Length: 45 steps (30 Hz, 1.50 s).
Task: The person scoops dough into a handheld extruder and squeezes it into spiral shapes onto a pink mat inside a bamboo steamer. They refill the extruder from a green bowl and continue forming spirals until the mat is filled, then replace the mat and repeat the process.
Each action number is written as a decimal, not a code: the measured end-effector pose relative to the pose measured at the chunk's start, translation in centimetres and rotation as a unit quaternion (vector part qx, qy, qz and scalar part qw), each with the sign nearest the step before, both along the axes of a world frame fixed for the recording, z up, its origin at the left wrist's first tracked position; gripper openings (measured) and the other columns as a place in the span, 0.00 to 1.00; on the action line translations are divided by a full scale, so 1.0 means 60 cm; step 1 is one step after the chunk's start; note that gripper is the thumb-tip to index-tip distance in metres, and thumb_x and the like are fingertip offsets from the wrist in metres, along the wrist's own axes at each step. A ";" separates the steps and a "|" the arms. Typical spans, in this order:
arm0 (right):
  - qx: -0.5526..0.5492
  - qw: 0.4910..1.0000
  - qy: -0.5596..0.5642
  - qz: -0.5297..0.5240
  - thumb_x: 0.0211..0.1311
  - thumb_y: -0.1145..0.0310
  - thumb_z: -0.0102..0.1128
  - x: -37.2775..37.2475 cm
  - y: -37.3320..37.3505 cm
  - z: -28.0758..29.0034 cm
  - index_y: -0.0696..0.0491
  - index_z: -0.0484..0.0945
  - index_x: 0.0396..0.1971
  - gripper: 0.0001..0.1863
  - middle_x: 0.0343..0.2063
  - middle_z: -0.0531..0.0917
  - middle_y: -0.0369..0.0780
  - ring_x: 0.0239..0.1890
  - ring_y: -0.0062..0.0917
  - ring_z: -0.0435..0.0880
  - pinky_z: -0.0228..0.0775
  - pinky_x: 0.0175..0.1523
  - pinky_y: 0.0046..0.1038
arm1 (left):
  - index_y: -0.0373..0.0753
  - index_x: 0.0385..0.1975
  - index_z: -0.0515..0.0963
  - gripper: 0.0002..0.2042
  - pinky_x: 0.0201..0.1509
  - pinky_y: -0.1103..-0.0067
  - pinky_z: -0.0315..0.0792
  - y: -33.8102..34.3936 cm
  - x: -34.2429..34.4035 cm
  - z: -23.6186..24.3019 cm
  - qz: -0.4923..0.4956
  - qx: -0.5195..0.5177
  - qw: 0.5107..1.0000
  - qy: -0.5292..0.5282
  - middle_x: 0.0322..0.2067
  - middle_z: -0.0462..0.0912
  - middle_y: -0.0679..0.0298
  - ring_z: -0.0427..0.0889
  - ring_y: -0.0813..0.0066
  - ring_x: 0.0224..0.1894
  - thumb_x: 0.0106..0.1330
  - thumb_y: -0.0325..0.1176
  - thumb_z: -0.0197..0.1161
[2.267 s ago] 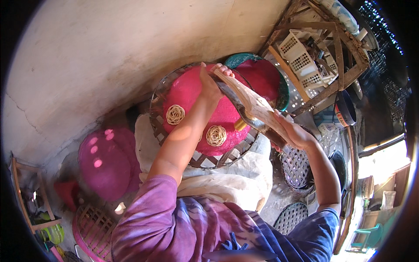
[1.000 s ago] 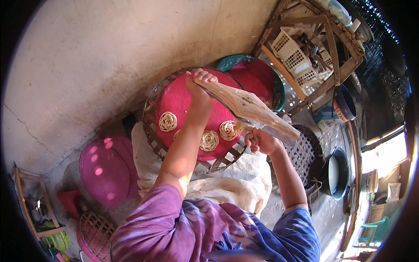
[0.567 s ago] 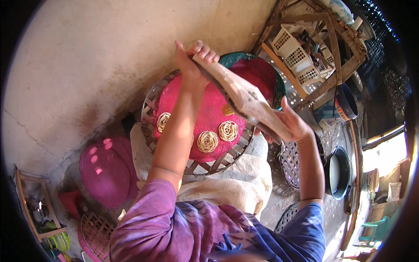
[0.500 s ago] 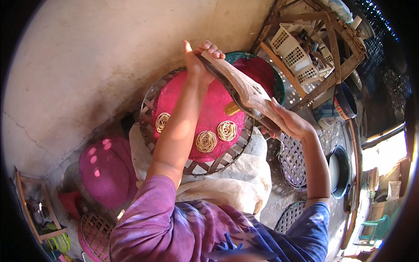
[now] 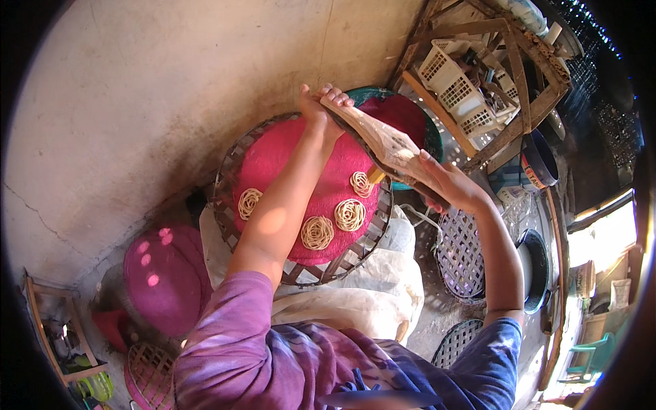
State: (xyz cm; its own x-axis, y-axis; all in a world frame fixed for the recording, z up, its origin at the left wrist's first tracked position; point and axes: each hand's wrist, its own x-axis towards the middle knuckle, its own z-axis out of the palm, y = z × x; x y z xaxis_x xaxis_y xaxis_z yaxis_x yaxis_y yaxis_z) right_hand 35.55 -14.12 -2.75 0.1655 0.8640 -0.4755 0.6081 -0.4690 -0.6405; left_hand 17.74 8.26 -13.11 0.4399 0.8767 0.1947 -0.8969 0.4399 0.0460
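Both my hands grip a long wooden hand press [image 5: 383, 140] that slants over a round red mat [image 5: 287, 147]. My left hand [image 5: 324, 109] is closed round its far end, thumb sticking up. At its near right end, my right hand [image 5: 452, 183] wraps round the wood, with some fingers underneath. A yellow cylinder [image 5: 375, 174] juts from under the press. Just beside it lies a coil of pale, noodle-like strands [image 5: 361, 184]. More such coils rest on the mat, one [image 5: 318, 234] at its near edge and another partly behind my left forearm. The mat sits on an open-weave tray [image 5: 301, 275].
Pale cloth [image 5: 389, 280] drapes beneath the tray. Behind the press stands a green basin [image 5: 434, 140] with dark red contents. A wooden rack holds a white basket [image 5: 454, 85] at far right. Purple round mats [image 5: 167, 283] lie at left; woven baskets [image 5: 461, 249] at right.
A further coil now shows on the mat beside the yellow cylinder, where bare red was visible. The press's near end has shifted slightly right, both hands still on it. The whole view has shifted slightly.
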 end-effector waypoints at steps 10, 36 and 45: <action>0.016 1.000 0.003 0.004 0.66 0.33 0.34 -0.001 -0.015 -0.025 0.57 0.78 0.27 0.39 0.11 0.74 0.35 0.14 0.17 0.74 0.64 0.18 0.21 | 0.48 0.15 0.64 0.23 0.27 0.74 0.65 -0.011 -0.007 -0.009 0.003 0.016 1.000 0.027 0.11 0.61 0.72 0.63 0.75 0.15 0.65 0.57 0.39; 0.164 0.966 -0.119 0.161 0.71 0.44 0.32 -0.011 0.080 -0.192 0.55 0.70 0.56 0.32 0.35 0.83 0.48 0.36 0.37 0.84 0.74 0.46 0.38 | 0.47 0.15 0.63 0.21 0.26 0.79 0.65 0.033 -0.059 0.024 -0.026 0.080 0.983 -0.164 0.12 0.62 0.75 0.64 0.80 0.15 0.65 0.53 0.37; -0.026 0.992 0.105 0.070 0.62 0.28 0.29 0.060 0.113 -0.059 0.54 0.77 0.24 0.42 0.13 0.73 0.35 0.15 0.17 0.72 0.64 0.20 0.22 | 0.46 0.16 0.61 0.26 0.23 0.76 0.60 0.069 0.008 0.023 0.082 -0.045 0.989 0.117 0.12 0.56 0.72 0.59 0.77 0.15 0.68 0.58 0.30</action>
